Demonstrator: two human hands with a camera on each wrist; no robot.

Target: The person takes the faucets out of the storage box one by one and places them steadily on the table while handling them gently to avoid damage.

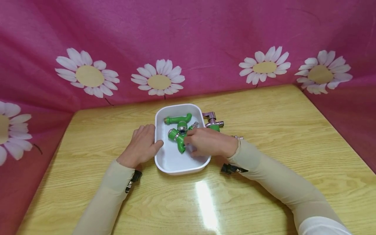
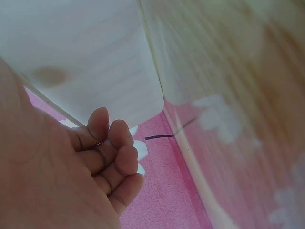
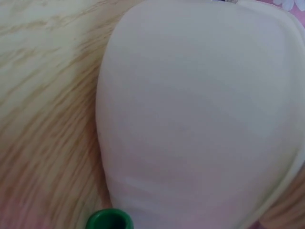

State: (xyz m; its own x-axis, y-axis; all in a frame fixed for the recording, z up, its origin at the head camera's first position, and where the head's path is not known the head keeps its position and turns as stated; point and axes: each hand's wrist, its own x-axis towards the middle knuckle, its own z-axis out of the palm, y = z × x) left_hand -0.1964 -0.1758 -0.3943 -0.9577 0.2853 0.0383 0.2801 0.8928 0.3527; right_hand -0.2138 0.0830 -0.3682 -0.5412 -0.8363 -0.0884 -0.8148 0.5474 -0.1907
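A white plastic tub (image 1: 164, 163) holds several green faucets with silver fittings. My left hand (image 1: 142, 143) grips its left rim, thumb over the edge and fingers along the outer wall. In the left wrist view, the bent fingers of that hand (image 2: 114, 162) lie close to the tub wall (image 2: 86, 47). Inside the tub, my right hand (image 1: 208, 142) pinches a green faucet (image 1: 181, 147); its fingertips are partly hidden. Another green faucet (image 1: 177, 119) lies near the far wall. In the right wrist view the tub wall (image 3: 190, 105) fills most of the picture.
A metal tap (image 1: 211, 119) and a green part (image 1: 215, 128) lie against the tub's right side. Another metal end (image 1: 239, 137) shows beside my right wrist. The wooden table (image 1: 88, 182) meets a pink daisy-print cloth (image 1: 205, 39) at the back.
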